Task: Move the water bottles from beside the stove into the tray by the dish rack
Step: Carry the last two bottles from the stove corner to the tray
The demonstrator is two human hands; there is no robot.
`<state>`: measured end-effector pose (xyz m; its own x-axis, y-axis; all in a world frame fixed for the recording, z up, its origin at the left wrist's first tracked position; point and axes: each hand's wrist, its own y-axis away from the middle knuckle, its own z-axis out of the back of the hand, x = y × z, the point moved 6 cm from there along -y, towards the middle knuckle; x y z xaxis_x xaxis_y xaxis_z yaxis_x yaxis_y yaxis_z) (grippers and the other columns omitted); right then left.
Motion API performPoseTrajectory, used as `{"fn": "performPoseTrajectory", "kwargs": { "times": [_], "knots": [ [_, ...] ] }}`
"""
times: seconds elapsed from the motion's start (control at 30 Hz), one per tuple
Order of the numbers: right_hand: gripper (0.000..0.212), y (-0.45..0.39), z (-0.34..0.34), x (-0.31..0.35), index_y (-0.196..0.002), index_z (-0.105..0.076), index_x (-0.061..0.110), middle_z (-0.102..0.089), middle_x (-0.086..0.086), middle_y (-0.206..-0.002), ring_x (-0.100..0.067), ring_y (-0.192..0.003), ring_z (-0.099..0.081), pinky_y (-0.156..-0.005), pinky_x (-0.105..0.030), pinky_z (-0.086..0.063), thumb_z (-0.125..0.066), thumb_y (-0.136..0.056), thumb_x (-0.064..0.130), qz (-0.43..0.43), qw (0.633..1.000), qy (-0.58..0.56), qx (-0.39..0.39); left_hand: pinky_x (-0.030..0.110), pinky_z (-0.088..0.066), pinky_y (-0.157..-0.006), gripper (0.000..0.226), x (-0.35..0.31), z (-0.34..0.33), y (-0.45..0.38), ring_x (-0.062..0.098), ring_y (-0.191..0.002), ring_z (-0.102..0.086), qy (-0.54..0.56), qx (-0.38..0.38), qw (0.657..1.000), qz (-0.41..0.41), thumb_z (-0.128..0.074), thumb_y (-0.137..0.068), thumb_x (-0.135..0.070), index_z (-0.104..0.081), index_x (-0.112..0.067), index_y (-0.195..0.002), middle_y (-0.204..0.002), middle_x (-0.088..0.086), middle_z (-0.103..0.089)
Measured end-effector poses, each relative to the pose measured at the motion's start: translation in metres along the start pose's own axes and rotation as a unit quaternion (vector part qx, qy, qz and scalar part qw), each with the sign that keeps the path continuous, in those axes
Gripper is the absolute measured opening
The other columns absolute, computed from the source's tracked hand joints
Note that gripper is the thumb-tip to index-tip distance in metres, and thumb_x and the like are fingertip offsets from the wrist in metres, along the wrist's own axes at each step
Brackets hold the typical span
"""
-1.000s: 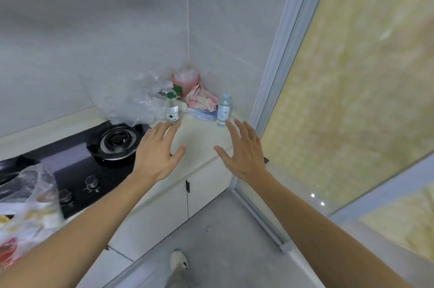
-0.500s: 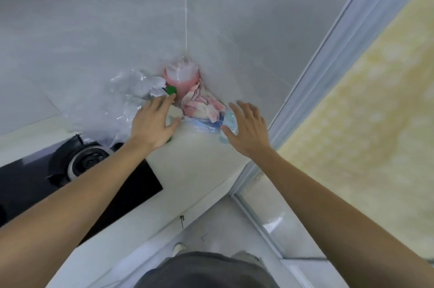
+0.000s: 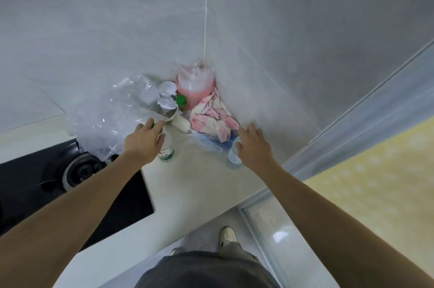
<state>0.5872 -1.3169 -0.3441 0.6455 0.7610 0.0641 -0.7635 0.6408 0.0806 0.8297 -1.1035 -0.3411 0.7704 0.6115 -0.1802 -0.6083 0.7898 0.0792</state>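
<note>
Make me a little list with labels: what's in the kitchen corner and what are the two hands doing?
place: countertop corner beside the stove
left hand: over the top of the green-label bottle
right hand: wrapped around the clear bottle
bottles: both upright on the countertop
behind them: pink cloth, pink jug, clear plastic bag
grip: hands are closing in; firm grasp cannot be confirmed
tray: not in view

Pale countertop [image 3: 199,184] — black stove [image 3: 70,191] inset at 9 o'clock. In the 12 o'clock corner: pink jug [image 3: 196,86], pink-checked cloth [image 3: 211,116], crumpled clear plastic [image 3: 117,118]. Two water bottles stand nearer — green-labelled bottle [image 3: 166,152], clear bottle [image 3: 233,155] at 2 o'clock.
</note>
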Motion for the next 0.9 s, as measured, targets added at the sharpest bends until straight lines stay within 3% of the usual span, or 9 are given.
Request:
{"fn": "performPoseTrajectory", "kwargs": {
  "times": [0.13, 0.27, 0.33, 0.4, 0.5, 0.6, 0.7, 0.77, 0.9],
  "knots": [
    [0.036, -0.010, 0.000, -0.012, -0.131, -0.058, 0.017, -0.060, -0.013, -0.119, -0.034, -0.101, -0.065, -0.078, -0.036, -0.052, -0.053, -0.104, 0.041, 0.013, 0.999, -0.028, -0.009, 0.041, -0.044, -0.058, 0.028, -0.004, -0.002, -0.002, 0.034, -0.092, -0.059, -0.026, -0.010, 1.000, -0.008, -0.039, -0.107, -0.042, -0.045, -0.017, -0.115, -0.103, 0.006, -0.050],
    [0.031, -0.012, 0.006, -0.004, -0.114, -0.067, 0.010, -0.070, -0.011, -0.106, -0.036, -0.080, -0.069, -0.065, -0.035, -0.051, -0.054, -0.103, 0.035, 0.086, 0.995, -0.043, -0.039, 0.039, -0.040, -0.056, 0.033, -0.011, -0.001, 0.003, 0.035, -0.083, -0.062, -0.048, -0.005, 0.999, -0.015, -0.037, -0.108, -0.044, -0.044, -0.013, -0.120, -0.101, 0.007, -0.048],
    [0.040, -0.013, 0.007, 0.011, -0.106, -0.068, 0.012, -0.070, -0.009, -0.116, -0.035, -0.077, -0.068, -0.060, -0.035, -0.049, -0.041, -0.101, 0.041, 0.129, 0.990, -0.036, -0.042, 0.038, -0.040, -0.056, 0.034, -0.011, 0.002, 0.007, 0.034, -0.083, -0.062, -0.060, -0.007, 0.998, -0.022, -0.038, -0.108, -0.043, -0.044, -0.013, -0.122, -0.099, 0.007, -0.049],
    [0.044, -0.021, 0.018, 0.027, -0.095, -0.066, 0.012, -0.068, -0.007, -0.117, -0.034, -0.079, -0.066, -0.059, -0.033, -0.044, -0.036, -0.098, 0.044, 0.156, 0.985, -0.049, -0.050, 0.038, -0.039, -0.054, 0.032, -0.009, 0.011, 0.013, 0.035, -0.078, -0.063, -0.050, -0.030, 0.998, -0.033, -0.039, -0.106, -0.043, -0.046, -0.012, -0.115, -0.093, 0.006, -0.050],
    [0.026, -0.037, 0.045, 0.057, -0.077, -0.051, 0.019, -0.062, -0.003, -0.084, -0.034, -0.082, -0.062, -0.064, -0.037, -0.042, -0.048, -0.096, 0.036, 0.194, 0.975, -0.105, -0.031, 0.038, -0.042, -0.053, 0.033, -0.004, 0.035, 0.026, 0.037, -0.071, -0.062, -0.044, -0.066, 0.996, -0.030, -0.039, -0.106, -0.045, -0.047, -0.013, -0.105, -0.087, 0.007, -0.055],
    [0.030, -0.042, 0.070, 0.099, -0.071, -0.033, 0.027, -0.045, 0.008, -0.071, -0.030, -0.070, -0.053, -0.063, -0.037, -0.041, -0.049, -0.096, 0.036, 0.250, 0.957, -0.144, -0.006, 0.041, -0.049, -0.056, 0.032, 0.002, 0.066, 0.051, 0.034, -0.067, -0.059, -0.020, -0.095, 0.995, -0.015, -0.037, -0.107, -0.046, -0.044, -0.015, -0.101, -0.085, 0.005, -0.057],
    [0.028, -0.040, 0.088, 0.146, -0.075, -0.044, 0.017, -0.049, 0.002, -0.069, -0.026, -0.063, -0.048, -0.057, -0.037, -0.038, -0.056, -0.099, 0.026, 0.325, 0.932, -0.159, 0.010, 0.042, -0.048, -0.057, 0.033, 0.011, 0.092, 0.087, 0.033, -0.064, -0.053, 0.004, -0.128, 0.991, 0.025, -0.036, -0.106, -0.046, -0.044, -0.014, -0.099, -0.083, 0.004, -0.059],
    [0.027, -0.036, 0.096, 0.178, -0.077, -0.050, 0.010, -0.057, -0.005, -0.070, -0.029, -0.065, -0.055, -0.059, -0.041, -0.048, -0.057, -0.096, 0.027, 0.384, 0.908, -0.167, 0.030, 0.041, -0.047, -0.054, 0.036, 0.018, 0.101, 0.116, 0.030, -0.061, -0.050, -0.007, -0.142, 0.988, 0.067, -0.035, -0.105, -0.047, -0.045, -0.013, -0.099, -0.082, 0.004, -0.061],
    [0.026, -0.012, 0.098, 0.239, -0.076, -0.054, 0.013, -0.057, -0.005, -0.067, -0.032, -0.068, -0.058, -0.066, -0.039, -0.048, -0.059, -0.095, 0.030, 0.469, 0.867, -0.152, 0.074, 0.040, -0.046, -0.051, 0.033, 0.037, 0.106, 0.191, 0.031, -0.062, -0.056, -0.023, -0.150, 0.975, 0.160, -0.038, -0.105, -0.047, -0.044, -0.016, -0.099, -0.084, 0.003, -0.063]
  ]
}}
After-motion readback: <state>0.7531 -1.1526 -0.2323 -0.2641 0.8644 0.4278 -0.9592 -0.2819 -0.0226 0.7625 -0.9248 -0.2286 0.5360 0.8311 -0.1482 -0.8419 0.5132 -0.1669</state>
